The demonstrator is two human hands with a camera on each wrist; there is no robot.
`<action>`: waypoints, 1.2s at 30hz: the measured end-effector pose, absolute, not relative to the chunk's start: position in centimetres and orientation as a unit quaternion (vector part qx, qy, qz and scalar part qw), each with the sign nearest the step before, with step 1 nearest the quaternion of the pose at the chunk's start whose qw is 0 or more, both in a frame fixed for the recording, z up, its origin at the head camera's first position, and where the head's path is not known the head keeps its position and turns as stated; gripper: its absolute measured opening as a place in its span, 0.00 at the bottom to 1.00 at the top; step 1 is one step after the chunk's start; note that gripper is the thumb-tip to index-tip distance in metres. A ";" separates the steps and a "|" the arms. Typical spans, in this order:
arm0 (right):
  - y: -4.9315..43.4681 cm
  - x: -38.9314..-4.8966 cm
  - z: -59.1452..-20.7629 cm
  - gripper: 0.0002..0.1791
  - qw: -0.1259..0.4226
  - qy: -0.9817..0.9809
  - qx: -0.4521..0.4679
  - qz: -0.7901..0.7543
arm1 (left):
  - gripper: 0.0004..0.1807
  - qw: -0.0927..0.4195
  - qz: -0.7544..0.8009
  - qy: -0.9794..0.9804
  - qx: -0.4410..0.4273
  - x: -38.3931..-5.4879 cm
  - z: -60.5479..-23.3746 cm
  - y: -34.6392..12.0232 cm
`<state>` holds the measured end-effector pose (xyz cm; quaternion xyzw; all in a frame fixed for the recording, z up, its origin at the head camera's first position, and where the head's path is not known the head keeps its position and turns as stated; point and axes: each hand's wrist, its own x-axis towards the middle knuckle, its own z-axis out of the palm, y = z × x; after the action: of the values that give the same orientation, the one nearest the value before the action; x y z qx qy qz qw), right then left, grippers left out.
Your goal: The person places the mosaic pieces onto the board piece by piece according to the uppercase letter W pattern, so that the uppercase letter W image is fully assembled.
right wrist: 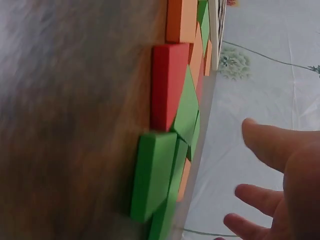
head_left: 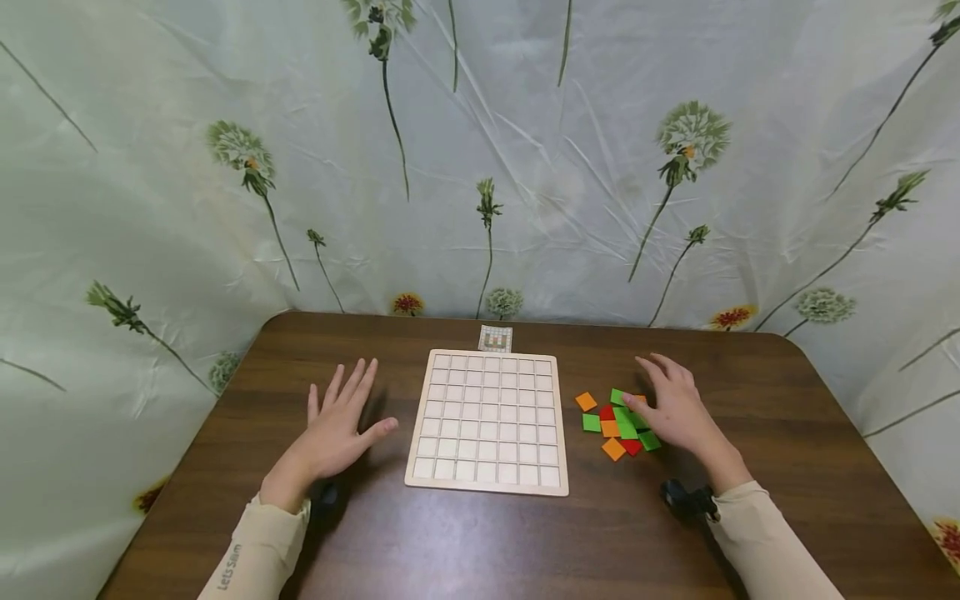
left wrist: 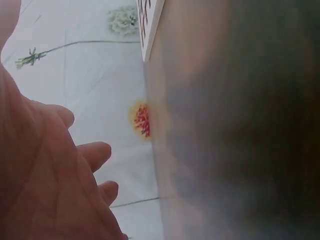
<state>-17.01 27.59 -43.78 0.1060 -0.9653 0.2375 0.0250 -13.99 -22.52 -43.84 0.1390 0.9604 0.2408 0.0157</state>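
A pale wooden grid board (head_left: 487, 486) lies flat in the middle of the brown table. To its right is a loose pile of square tiles in green (head_left: 592, 423), orange (head_left: 613, 449) and red (head_left: 632, 447), some overlapping. My right hand (head_left: 678, 410) hovers over the pile's right side, thumb and fingers apart and nothing between them; the right wrist view shows the tiles (right wrist: 157, 175) below that hand. Left of the board, my left hand (head_left: 336, 429) is held with its fingers spread, holding nothing. In the left wrist view its palm (left wrist: 45, 165) shows above the table.
A small card (head_left: 496, 339) with a printed grid pattern lies behind the board's far edge. The brown table (head_left: 480, 550) ends at a hanging curtain (head_left: 525, 167) printed with dandelions. Dark bands or devices sit at both wrists.
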 end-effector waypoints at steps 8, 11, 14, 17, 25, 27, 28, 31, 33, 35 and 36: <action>26.8 -17.4 -44.4 0.26 0.022 -0.963 0.112 0.244 | 0.48 0.018 0.279 0.945 0.172 -13.4 -45.1 -21.1; 26.6 -17.6 -44.5 0.23 0.018 -0.963 0.116 0.243 | 0.49 0.026 0.295 0.938 0.181 -13.2 -45.2 -20.6; 26.4 -17.9 -44.6 0.21 0.009 -0.963 0.116 0.244 | 0.49 0.040 0.309 0.932 0.185 -13.1 -45.2 -20.3; 26.2 -18.1 -44.5 0.21 -0.002 -0.963 0.113 0.244 | 0.50 0.053 0.316 0.929 0.183 -13.1 -45.4 -20.0; 26.1 -18.6 -44.6 0.19 -0.023 -0.967 0.104 0.233 | 0.52 0.083 0.317 0.926 0.186 -12.9 -45.9 -19.2; 26.1 -18.7 -44.6 0.19 -0.028 -0.968 0.101 0.230 | 0.53 0.087 0.311 0.928 0.188 -12.9 -45.9 -19.1; 26.0 -18.7 -44.7 0.19 -0.031 -0.968 0.098 0.229 | 0.53 0.089 0.309 0.928 0.188 -12.9 -46.0 -19.0; 26.0 -18.8 -44.7 0.18 -0.036 -0.969 0.092 0.227 | 0.55 0.092 0.304 0.929 0.190 -12.8 -46.1 -18.9; 26.0 -18.8 -44.7 0.17 -0.036 -0.969 0.092 0.227 | 0.56 0.095 0.304 0.929 0.190 -12.8 -46.1 -18.9; 26.0 -18.9 -44.6 0.16 -0.035 -0.969 0.093 0.227 | 0.58 0.094 0.304 0.928 0.193 -12.8 -46.2 -18.8; 26.0 -18.9 -44.6 0.16 -0.034 -0.969 0.095 0.227 | 0.59 0.093 0.305 0.928 0.195 -12.8 -46.2 -18.8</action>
<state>-18.87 25.98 -44.59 0.0946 -0.9686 0.2272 -0.0344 -12.75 -18.83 -46.18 0.1949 0.9277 0.3045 0.0935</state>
